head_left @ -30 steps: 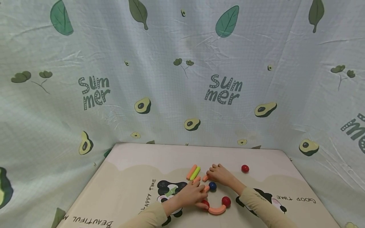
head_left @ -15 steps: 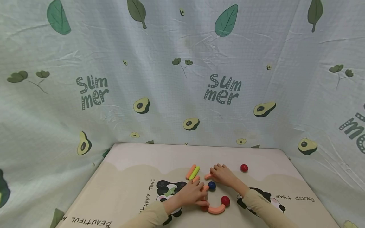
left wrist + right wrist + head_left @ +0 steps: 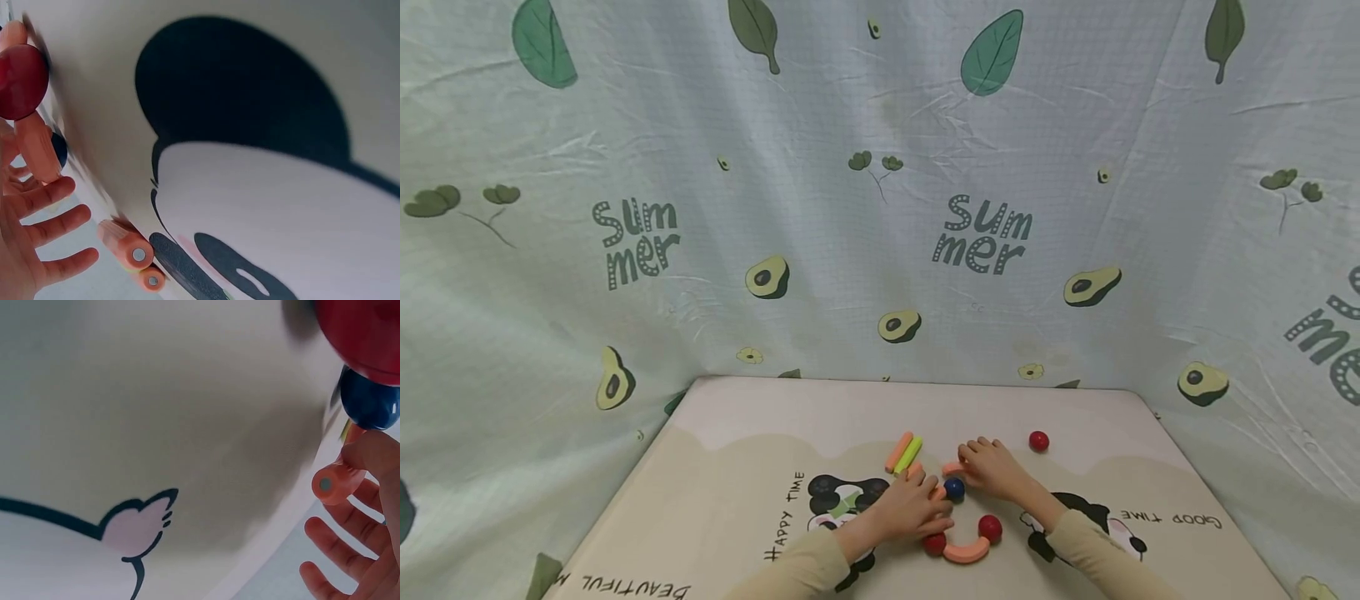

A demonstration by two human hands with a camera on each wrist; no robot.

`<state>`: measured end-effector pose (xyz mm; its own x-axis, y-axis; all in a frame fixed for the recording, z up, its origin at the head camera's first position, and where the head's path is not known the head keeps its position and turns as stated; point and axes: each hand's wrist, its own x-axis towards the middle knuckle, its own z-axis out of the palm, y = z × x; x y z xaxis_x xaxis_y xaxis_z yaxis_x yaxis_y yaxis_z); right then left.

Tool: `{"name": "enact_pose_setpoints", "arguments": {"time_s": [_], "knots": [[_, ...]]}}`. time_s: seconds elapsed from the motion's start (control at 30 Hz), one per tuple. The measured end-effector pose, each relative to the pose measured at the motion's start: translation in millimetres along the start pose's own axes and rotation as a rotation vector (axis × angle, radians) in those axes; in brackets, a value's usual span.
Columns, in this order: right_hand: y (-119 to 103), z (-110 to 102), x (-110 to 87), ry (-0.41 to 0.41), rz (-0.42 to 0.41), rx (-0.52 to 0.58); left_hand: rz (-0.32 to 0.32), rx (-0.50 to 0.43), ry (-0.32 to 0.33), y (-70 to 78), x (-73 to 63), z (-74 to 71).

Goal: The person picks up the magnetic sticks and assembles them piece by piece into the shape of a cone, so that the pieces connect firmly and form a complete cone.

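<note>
My left hand [image 3: 910, 506] pinches an orange magnetic rod [image 3: 36, 147] beside a red ball [image 3: 934, 544]; its other fingers spread out in the left wrist view. A blue ball [image 3: 954, 489] sits at the far side of that hand, by a visible orange rod end [image 3: 938, 493]. Between thumb and forefinger my right hand [image 3: 992, 467] holds another orange magnetic rod [image 3: 331, 481], a silvery disc showing at its end. This rod is close to the blue ball; whether they touch I cannot tell. A curved orange rod [image 3: 966, 552] joins the near red ball to another red ball [image 3: 990, 527].
Beyond my left hand lie a loose orange rod [image 3: 898, 452] and a yellow-green rod [image 3: 909, 455], with another orange rod [image 3: 914, 470] partly hidden by the fingers. A lone red ball [image 3: 1039, 442] is at the back right. A patterned curtain [image 3: 820, 208] hangs behind the table [image 3: 722, 467].
My right hand has shifted right and then slightly nearer with its orange rod. The left hand has edged right, and the near red ball shows more fully. The head view has drifted slightly.
</note>
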<state>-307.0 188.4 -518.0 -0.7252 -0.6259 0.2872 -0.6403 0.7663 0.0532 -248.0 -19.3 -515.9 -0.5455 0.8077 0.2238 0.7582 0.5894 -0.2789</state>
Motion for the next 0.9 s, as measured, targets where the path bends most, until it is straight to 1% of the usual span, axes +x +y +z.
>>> {"name": "enact_pose_setpoints", "arguments": {"time_s": [0.13, 0.23, 0.37, 0.47, 0.57, 0.7, 0.9], "knots": [[-2, -2, -3.1, 0.009, 0.021, 0.019, 0.004, 0.025, -0.001, 1.1, 2.1, 1.7], [-3, -3, -5.1, -0.005, 0.056, 0.039, -0.002, 0.024, -0.030, 1.9, 4.0, 2.9], [-6, -6, -6.9, -0.042, 0.146, 0.089, -0.017, 0.005, -0.067, 2.1, 6.6, 2.7], [-9, -8, -8.6, -0.074, 0.222, 0.128, -0.023, -0.006, -0.081, 2.0, 8.1, 1.7], [-11, -9, -11.0, -0.095, 0.267, 0.153, -0.028, -0.021, -0.097, 2.0, 9.0, 0.8], [-15, -12, -14.1, -0.081, 0.292, 0.169, -0.029, -0.033, -0.112, 2.0, 9.2, 0.7], [-19, -15, -18.7, -0.035, 0.317, 0.171, -0.021, -0.029, -0.087, 1.2, 8.8, 1.4]]}}
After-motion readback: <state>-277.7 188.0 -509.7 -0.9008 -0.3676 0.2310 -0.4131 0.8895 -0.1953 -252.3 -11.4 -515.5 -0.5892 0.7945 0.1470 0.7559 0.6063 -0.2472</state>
